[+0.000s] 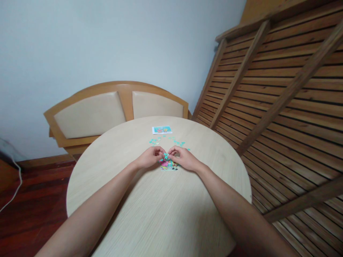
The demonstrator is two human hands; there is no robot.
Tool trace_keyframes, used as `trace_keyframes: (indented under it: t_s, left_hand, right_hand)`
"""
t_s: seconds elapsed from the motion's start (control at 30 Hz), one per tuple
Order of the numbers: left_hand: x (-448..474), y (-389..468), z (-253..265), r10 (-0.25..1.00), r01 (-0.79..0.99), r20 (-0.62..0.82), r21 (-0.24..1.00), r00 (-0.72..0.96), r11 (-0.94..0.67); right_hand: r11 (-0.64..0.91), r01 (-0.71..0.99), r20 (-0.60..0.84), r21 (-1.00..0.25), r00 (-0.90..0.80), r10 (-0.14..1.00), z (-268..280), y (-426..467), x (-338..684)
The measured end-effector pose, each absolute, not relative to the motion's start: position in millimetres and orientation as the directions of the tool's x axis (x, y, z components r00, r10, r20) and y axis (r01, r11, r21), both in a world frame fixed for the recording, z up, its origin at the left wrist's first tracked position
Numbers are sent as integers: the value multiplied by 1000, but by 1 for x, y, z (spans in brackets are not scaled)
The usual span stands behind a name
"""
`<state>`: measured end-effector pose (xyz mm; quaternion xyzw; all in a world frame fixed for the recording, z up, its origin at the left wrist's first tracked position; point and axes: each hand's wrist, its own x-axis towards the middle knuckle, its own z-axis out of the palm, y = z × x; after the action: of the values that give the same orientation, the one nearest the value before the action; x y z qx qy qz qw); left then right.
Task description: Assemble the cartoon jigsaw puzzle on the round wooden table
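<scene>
Just above a partly assembled jigsaw puzzle (168,165), my two hands meet with fingertips close together. My left hand (150,157) is closed in a pinch on teal puzzle pieces (166,156). From the other side, my right hand (185,158) pinches the same small teal cluster. The assembled part shows pink, yellow and dark figures along its lower edge; its upper part is hidden by the hands. Loose teal pieces (155,141) lie beyond my left hand, and more loose pieces (179,143) lie beyond my right.
A card with the colourful picture (162,130) lies farther back on the round pale wooden table (112,150). Behind the table stands a padded headboard (93,112) against the wall. A slatted wooden frame (281,96) leans at the right. A white cable (19,178) hangs at the left.
</scene>
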<state>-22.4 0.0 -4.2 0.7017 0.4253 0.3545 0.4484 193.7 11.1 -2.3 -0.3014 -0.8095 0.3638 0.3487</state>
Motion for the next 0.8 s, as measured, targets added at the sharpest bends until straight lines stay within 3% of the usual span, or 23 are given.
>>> trace_keyframes:
  t_s: [0.8]
  left_hand:
    - [-22,-1,-3,906,328,138,902,400,-281]
  right_hand:
    - [559,247,333,-791,-593,733,2,9,195]
